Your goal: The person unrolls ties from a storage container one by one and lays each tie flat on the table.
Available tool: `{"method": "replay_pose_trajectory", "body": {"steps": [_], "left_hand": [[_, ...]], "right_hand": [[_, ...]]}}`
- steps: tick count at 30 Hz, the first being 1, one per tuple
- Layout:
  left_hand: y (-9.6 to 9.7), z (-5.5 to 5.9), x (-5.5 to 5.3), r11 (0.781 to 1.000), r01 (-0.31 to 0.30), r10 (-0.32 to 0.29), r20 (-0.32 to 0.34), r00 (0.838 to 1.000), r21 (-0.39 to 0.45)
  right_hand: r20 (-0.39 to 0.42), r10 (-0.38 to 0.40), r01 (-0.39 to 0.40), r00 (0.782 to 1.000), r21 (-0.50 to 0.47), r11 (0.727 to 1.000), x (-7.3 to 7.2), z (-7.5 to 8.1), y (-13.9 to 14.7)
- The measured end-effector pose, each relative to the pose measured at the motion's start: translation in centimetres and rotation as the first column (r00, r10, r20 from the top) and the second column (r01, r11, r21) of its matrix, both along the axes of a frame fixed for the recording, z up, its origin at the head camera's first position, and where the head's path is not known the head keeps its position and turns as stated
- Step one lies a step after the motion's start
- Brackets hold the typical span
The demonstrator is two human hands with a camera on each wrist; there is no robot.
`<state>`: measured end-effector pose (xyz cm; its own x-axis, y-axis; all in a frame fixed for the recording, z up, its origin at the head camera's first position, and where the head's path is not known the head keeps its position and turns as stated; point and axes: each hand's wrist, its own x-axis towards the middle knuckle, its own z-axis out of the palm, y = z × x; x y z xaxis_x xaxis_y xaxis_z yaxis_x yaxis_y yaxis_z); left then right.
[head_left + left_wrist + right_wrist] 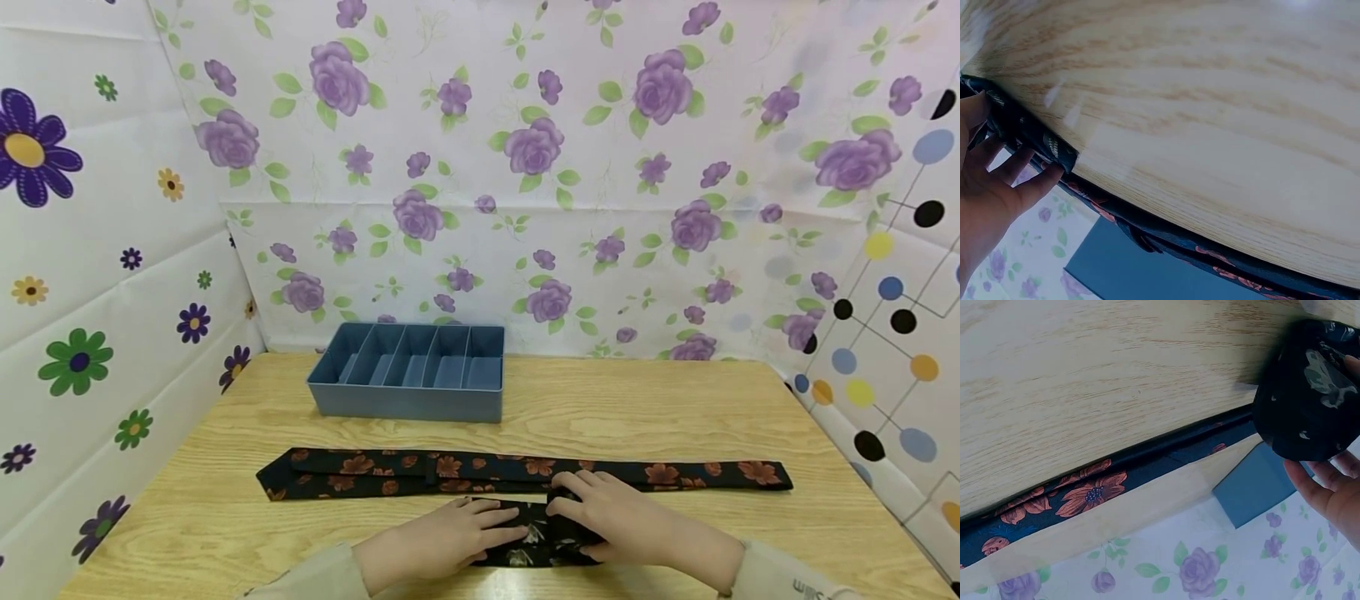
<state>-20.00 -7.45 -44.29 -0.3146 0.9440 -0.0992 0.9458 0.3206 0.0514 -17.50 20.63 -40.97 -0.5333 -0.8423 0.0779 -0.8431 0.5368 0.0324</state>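
A black necktie with pale flowers (534, 533) lies folded near the front of the table, between both hands. My left hand (447, 538) rests on its left end with fairly straight fingers; the left wrist view shows the thumb and fingertips along the edges of the dark cloth (1032, 132). With curled fingers and thumb, my right hand (628, 522) grips the right part, which bulges as a rounded fold (1307, 394) in the right wrist view. Just beyond, a dark necktie with orange flowers (495, 477) stretches lengthwise, doubled over. The right palm is hidden.
A blue-grey divided box (405, 402) with several compartments stands at the back, left of centre. The wooden table (637, 408) is bounded by a flowered cloth (480, 250) behind and patterned cloths at both sides.
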Motion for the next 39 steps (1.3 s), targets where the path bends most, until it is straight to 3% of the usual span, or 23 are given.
{"method": "replay_pose_trajectory", "body": {"steps": [20,24,31,39], "left_hand": [[-1.0,0.2,0.0,0.999,-0.026,0.027,0.073,0.997,-0.019],[-1.5,0.2,-0.1,0.999,-0.031,0.032,0.089,0.996,-0.007],[-2.7,0.6,-0.1,0.996,-0.091,0.093,0.147,0.985,-0.023],[-3.3,0.8,0.1,0.996,-0.085,0.087,0.101,0.991,-0.018]], "right_hand": [[-0.014,0.019,-0.019,1.000,0.042,0.999,0.2,0.5,0.2],[-0.013,0.021,-0.021,1.000,0.016,1.000,0.1,0.5,0.3],[-0.024,0.036,-0.037,0.999,-0.047,0.998,-0.1,0.3,0.4],[-0.029,0.037,-0.039,0.999,-0.064,0.997,-0.1,0.3,0.4]]}}
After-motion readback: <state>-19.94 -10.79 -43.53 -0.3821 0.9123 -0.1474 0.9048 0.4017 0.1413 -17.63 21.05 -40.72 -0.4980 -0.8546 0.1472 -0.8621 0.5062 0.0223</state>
